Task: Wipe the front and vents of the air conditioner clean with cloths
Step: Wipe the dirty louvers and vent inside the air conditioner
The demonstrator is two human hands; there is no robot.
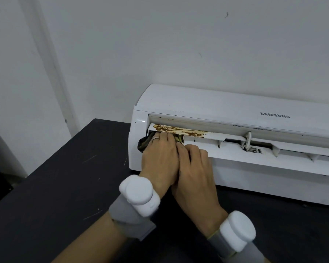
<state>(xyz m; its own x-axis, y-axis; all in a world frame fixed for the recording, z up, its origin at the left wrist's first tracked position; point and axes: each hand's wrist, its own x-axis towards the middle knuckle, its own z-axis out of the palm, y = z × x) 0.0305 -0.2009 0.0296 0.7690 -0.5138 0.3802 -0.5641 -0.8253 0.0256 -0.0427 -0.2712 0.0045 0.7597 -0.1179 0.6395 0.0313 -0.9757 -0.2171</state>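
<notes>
Left hand (160, 158): fingers (164, 138) close together, near straight, pressing dark cloth (143, 144) into vent slot; tips hidden under brown-stained louver (179, 130) at 12 o'clock. Right hand (195, 171) touching it at 3 o'clock: knuckles bent, tips hidden, grip unclear. Air conditioner (235, 103) lies on black table (55, 177).

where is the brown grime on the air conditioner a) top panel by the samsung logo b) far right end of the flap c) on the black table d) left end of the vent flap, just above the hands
d: the brown streaks lie along the left end of the vent flap, right above the left hand on the dark cloth.
</notes>
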